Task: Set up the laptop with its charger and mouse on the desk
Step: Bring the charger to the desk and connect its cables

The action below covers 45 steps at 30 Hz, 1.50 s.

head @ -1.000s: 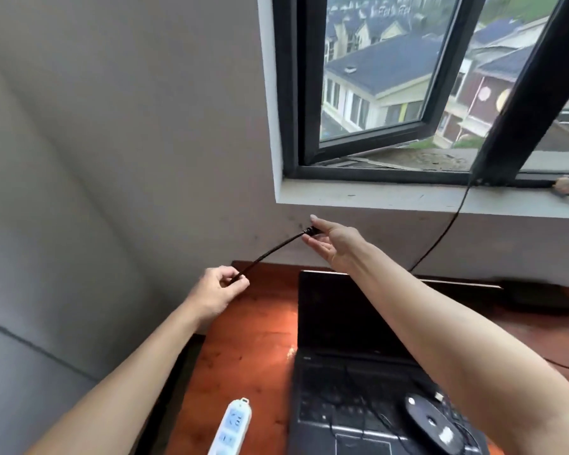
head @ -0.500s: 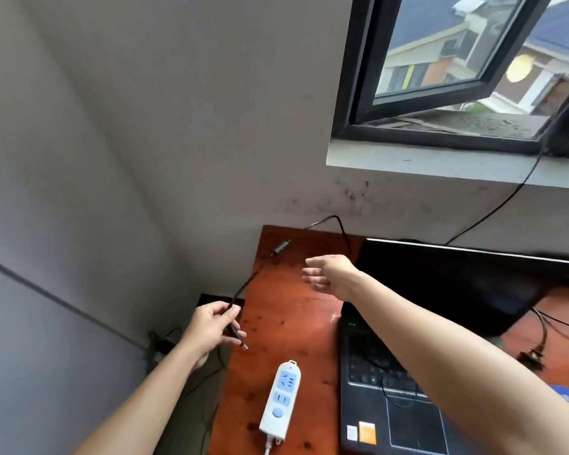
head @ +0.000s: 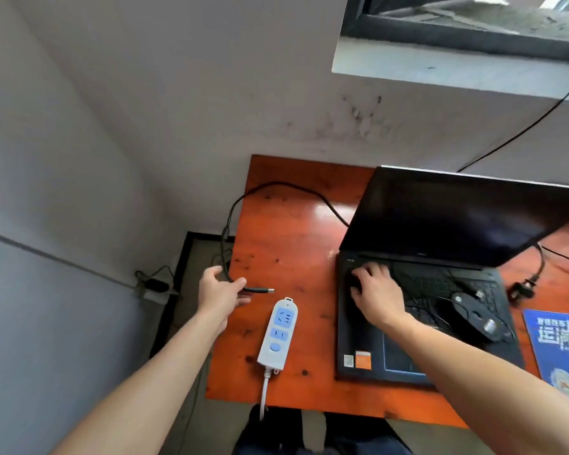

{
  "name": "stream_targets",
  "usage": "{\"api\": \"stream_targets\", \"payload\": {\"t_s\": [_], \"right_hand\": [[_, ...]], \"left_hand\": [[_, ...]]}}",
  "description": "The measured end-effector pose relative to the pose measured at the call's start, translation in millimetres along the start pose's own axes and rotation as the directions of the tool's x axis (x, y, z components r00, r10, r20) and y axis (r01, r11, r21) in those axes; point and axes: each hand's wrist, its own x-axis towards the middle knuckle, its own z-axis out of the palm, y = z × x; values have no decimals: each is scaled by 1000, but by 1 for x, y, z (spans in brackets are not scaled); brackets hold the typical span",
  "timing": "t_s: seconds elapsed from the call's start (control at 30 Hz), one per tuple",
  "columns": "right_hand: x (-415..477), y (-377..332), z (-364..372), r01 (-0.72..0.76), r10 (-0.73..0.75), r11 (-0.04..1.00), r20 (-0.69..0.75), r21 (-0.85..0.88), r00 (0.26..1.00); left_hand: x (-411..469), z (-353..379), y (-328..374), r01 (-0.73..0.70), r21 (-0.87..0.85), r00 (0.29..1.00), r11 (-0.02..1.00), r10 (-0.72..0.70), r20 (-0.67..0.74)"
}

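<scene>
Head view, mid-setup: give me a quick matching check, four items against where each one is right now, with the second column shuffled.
Items:
1. charger plug
2. mouse
3. power strip
4. mouse pad

Places:
A. lying on the keyboard of the laptop
B. pinched in the left hand
C. at the right edge of the desk, right of the laptop
D. flat on the desk, left of the laptop

Pairs: 1-B; 2-A; 3-D; 4-C
</scene>
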Motion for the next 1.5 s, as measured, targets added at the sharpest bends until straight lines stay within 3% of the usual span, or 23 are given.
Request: {"api": "stream_targets", "payload": {"t_s": [0.07, 0.13, 0.27, 0.3, 0.37, 0.43, 0.5, 0.57, 0.7, 0.77, 1.0, 1.5], "right_hand": [[0, 7, 1, 27, -27, 999, -21, -19, 999], [1, 11, 2, 45, -46, 998, -12, -50, 999], [3, 13, 3, 91, -91, 986, 5, -138, 996], [4, 12, 3, 107, -107, 984, 7, -144, 994], [6, 10, 3, 154, -153, 977, 17, -145, 988], [9, 11, 6, 193, -188, 970, 44, -147, 981], [11, 14, 9, 217, -207, 964, 79, -154, 975], [10, 16, 10, 216, -201, 966, 111, -145, 973], [10, 23, 17, 227, -210, 968, 142, -111, 967], [9, 26, 19, 227, -211, 969, 147, -101, 966], [11, 31, 22, 224, -208, 971, 169, -84, 963], [7, 27, 42, 171, -166, 982, 68, -82, 984]], "left_hand": [[-1, 11, 0, -131, 180, 987, 975, 146, -71], [2, 27, -3, -291, 389, 951, 874, 308, 18], [8, 47, -8, -411, 658, 912, 632, 275, 306], [10, 51, -7, -445, 716, 895, 537, 267, 357], [14, 53, -3, -509, 822, 849, 254, 307, 431], [18, 58, 2, -541, 841, 787, 11, 359, 502], [22, 65, 7, -576, 812, 724, -95, 401, 561], [24, 75, 11, -622, 778, 689, -88, 410, 597], [32, 98, 16, -682, 726, 704, 90, 349, 618], [34, 107, 14, -692, 714, 702, 102, 321, 635], [40, 137, 6, -721, 685, 616, -101, 358, 701], [38, 146, -5, -727, 640, 506, -249, 434, 745]]}}
